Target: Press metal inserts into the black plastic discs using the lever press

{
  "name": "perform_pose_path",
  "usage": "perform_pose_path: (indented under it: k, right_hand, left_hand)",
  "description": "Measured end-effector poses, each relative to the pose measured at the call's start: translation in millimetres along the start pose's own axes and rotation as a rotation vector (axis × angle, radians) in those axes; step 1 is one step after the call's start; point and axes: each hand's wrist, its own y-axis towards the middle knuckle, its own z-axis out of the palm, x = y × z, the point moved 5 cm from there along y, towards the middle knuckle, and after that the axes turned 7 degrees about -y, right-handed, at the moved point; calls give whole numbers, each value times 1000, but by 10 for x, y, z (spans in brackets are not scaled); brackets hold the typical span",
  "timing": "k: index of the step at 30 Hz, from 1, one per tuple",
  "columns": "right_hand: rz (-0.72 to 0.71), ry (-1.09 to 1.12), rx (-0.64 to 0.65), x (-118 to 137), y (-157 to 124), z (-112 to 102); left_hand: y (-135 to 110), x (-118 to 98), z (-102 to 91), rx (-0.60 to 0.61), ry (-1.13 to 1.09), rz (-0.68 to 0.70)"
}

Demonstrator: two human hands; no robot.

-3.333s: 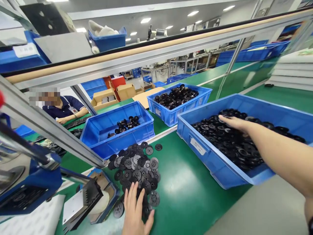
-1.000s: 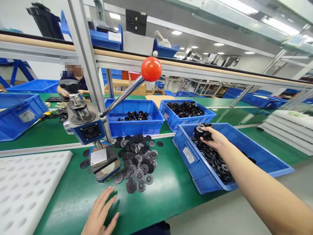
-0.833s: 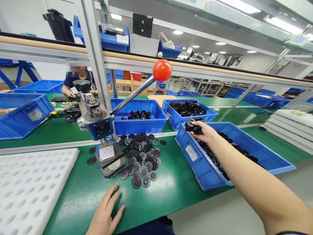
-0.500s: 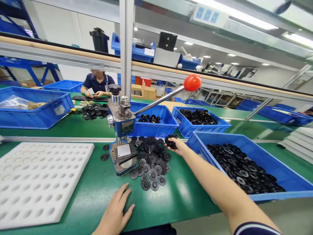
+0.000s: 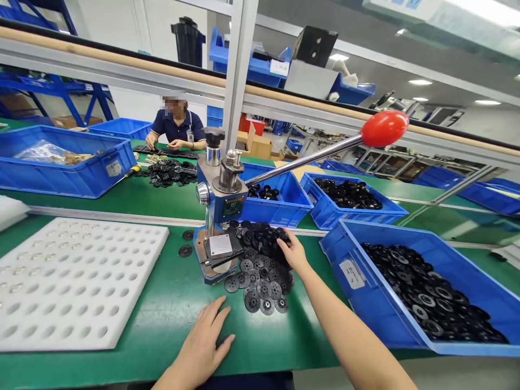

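My right hand (image 5: 293, 252) rests on top of a pile of black round discs (image 5: 260, 265) on the green table, fingers curled over a handful of them. My left hand (image 5: 205, 341) lies flat on the green surface near the front edge, fingers spread and holding nothing. Just left of the pile stands a blue hand press (image 5: 219, 227) with a long lever ending in a red ball knob (image 5: 384, 128). A large blue bin (image 5: 353, 271) full of the same black discs sits to the right of my right arm.
A white foam tray with round holes (image 5: 73, 279) lies at the left. Two smaller blue bins (image 5: 284, 208) (image 5: 349, 214) with black parts stand behind the press, another blue bin (image 5: 69, 173) at far left. A person in a dark shirt (image 5: 176, 127) works across the table.
My right hand lifted a handful of discs out of the large blue bin, carried it left and came down on the pile by the press. My left hand stayed flat on the table.
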Motion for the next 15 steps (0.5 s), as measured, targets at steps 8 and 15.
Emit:
perform_pose_path:
  k: [8,15]
  right_hand:
    - [-144,-223,-190,-230,-1250,-252]
    - [-223,-354,-230,-273,-1854,-232]
  left_hand:
    - [34,-63,-119,-58,-51,-9]
    - [210,-187,-442,-5,-219,-74]
